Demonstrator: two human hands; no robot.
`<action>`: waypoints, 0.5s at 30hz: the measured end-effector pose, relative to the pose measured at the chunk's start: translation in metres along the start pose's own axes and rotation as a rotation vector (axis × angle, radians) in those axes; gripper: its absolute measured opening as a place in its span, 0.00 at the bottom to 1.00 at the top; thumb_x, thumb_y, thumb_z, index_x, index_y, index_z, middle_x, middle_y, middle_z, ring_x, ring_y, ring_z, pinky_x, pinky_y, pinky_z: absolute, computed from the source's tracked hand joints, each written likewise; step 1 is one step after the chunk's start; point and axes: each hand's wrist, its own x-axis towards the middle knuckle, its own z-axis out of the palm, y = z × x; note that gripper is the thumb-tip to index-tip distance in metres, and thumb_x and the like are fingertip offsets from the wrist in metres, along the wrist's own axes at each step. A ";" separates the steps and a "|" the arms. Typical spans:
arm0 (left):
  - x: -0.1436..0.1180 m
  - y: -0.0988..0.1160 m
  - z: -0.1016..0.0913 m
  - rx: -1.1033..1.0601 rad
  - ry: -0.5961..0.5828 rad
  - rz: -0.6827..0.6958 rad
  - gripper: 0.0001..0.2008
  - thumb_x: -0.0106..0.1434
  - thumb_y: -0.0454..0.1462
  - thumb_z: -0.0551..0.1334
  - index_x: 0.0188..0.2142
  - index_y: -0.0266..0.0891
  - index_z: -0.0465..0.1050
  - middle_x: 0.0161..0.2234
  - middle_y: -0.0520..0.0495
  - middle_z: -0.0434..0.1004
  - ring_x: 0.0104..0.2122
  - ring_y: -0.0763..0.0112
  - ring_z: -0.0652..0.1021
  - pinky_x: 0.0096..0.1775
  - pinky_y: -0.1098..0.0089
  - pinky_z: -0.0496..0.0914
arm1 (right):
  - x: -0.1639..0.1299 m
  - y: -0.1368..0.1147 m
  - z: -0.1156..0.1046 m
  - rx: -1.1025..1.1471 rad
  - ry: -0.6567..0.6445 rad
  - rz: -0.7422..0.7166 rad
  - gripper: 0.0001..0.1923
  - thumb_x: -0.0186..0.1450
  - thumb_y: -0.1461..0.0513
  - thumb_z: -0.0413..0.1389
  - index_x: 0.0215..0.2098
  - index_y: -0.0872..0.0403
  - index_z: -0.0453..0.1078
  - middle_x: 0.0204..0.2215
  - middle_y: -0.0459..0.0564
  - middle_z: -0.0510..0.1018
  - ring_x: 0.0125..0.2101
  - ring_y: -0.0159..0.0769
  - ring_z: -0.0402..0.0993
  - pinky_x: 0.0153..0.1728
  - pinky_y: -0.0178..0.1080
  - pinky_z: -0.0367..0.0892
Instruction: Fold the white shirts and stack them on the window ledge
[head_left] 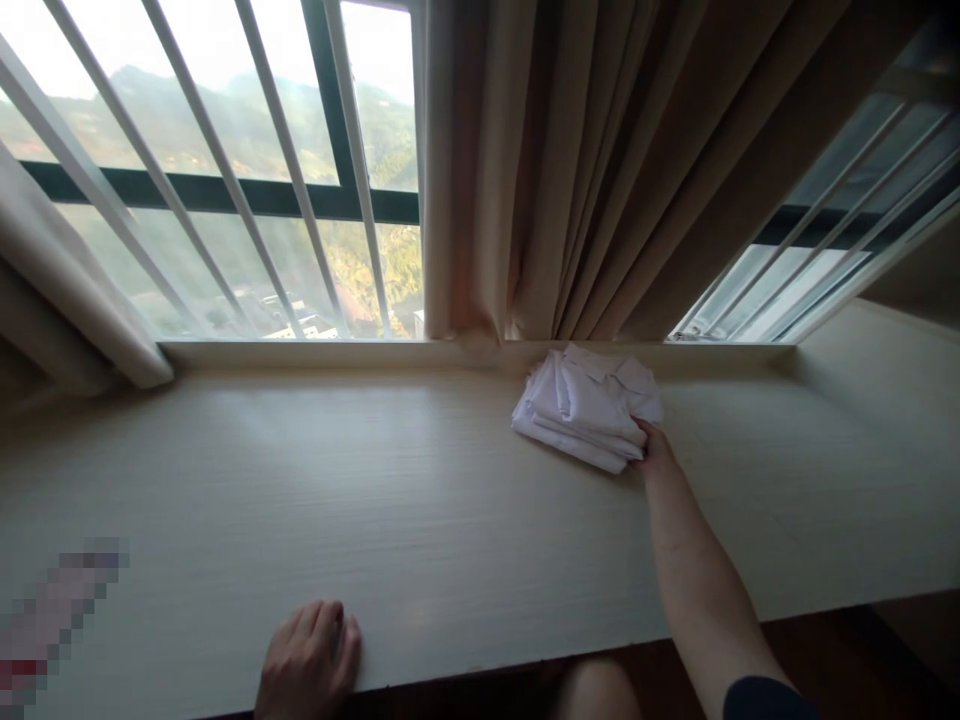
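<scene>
A folded white shirt [574,405] lies in a layered bundle at the back of the pale wooden desk top [420,480], with a collar-like flap at its upper right. My right hand [652,448] grips the bundle's right edge; the cloth partly hides the fingers. Near the front edge, my left hand [309,655] rests on the surface with its fingers curled in and nothing visible in them. It is well apart from the shirt.
Behind the surface are a barred window [247,200] and a brown curtain [570,180]. Another curtain [75,290] hangs at the left. A blurred-out, pixelated object [56,620] lies at the lower left. A side panel [885,370] stands at the right.
</scene>
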 end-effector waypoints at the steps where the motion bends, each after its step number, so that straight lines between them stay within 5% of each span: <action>1: 0.000 0.000 -0.001 0.001 -0.010 -0.001 0.08 0.67 0.40 0.56 0.31 0.43 0.68 0.28 0.47 0.72 0.33 0.61 0.72 0.41 0.60 0.65 | -0.002 0.005 0.003 0.015 0.001 -0.035 0.15 0.56 0.60 0.58 0.43 0.50 0.73 0.30 0.46 0.82 0.34 0.43 0.81 0.36 0.47 0.79; 6: 0.000 0.000 -0.001 -0.002 -0.023 -0.018 0.09 0.66 0.40 0.57 0.29 0.43 0.68 0.29 0.47 0.72 0.33 0.61 0.73 0.41 0.61 0.65 | -0.036 0.034 0.016 0.028 -0.037 -0.172 0.13 0.54 0.57 0.59 0.37 0.51 0.73 0.27 0.47 0.81 0.33 0.44 0.81 0.35 0.45 0.79; 10: 0.000 0.000 -0.005 -0.092 -0.041 -0.098 0.09 0.66 0.42 0.57 0.32 0.42 0.71 0.30 0.47 0.74 0.33 0.62 0.74 0.41 0.61 0.68 | -0.091 0.063 0.021 0.083 -0.082 -0.090 0.14 0.51 0.57 0.60 0.36 0.51 0.73 0.27 0.45 0.82 0.29 0.43 0.80 0.31 0.45 0.79; 15: 0.038 0.040 -0.052 -0.495 0.031 -0.047 0.12 0.68 0.42 0.57 0.47 0.43 0.75 0.46 0.42 0.76 0.48 0.59 0.77 0.50 0.59 0.72 | -0.177 0.079 0.041 0.005 -0.165 -0.171 0.21 0.48 0.55 0.65 0.40 0.51 0.74 0.31 0.44 0.83 0.30 0.43 0.80 0.30 0.43 0.77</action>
